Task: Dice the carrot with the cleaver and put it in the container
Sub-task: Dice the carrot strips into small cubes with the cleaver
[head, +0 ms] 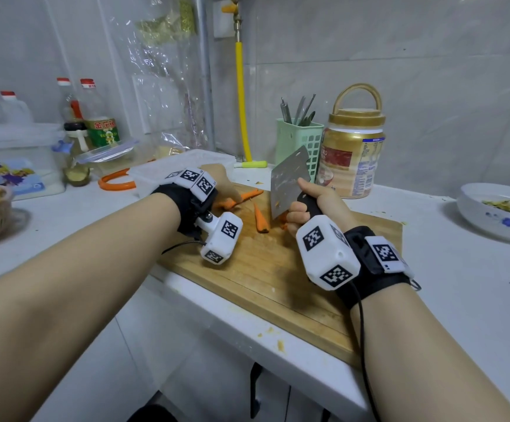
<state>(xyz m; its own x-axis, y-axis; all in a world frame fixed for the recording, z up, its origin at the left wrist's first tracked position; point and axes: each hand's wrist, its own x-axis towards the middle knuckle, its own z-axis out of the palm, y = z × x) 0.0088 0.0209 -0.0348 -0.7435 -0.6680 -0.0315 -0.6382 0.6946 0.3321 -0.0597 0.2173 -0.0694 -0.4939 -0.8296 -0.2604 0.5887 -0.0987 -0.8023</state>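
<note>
Two hands are seen over a wooden cutting board [278,275] in the middle of the frame. The right hand [311,205], right of centre, is wrapped around the black handle of the cleaver [288,181], whose broad steel blade is held upright with its lower corner down near the board, beside a few small orange bits. The left hand [223,184], left of centre, is laid on carrot pieces [235,200] at the far edge of the board; its fingers are mostly hidden behind the wrist, so it cannot be told whether the carrot is gripped or only pressed. One long tapered carrot piece [260,219] is seen lying alone on the board between the two hands, touched by neither. Black straps with white marker blocks are worn on both wrists.

A translucent plastic container [168,170] is placed just beyond the board, behind the left hand, at centre left. Further back, right of centre, a green utensil holder [293,141] and a gold-lidded jar [354,153] are stood against the tiled wall. A white bowl [476,217] with blue marks is set at the right edge of the white counter [461,284], and bottles [95,117] are grouped at the upper left.
</note>
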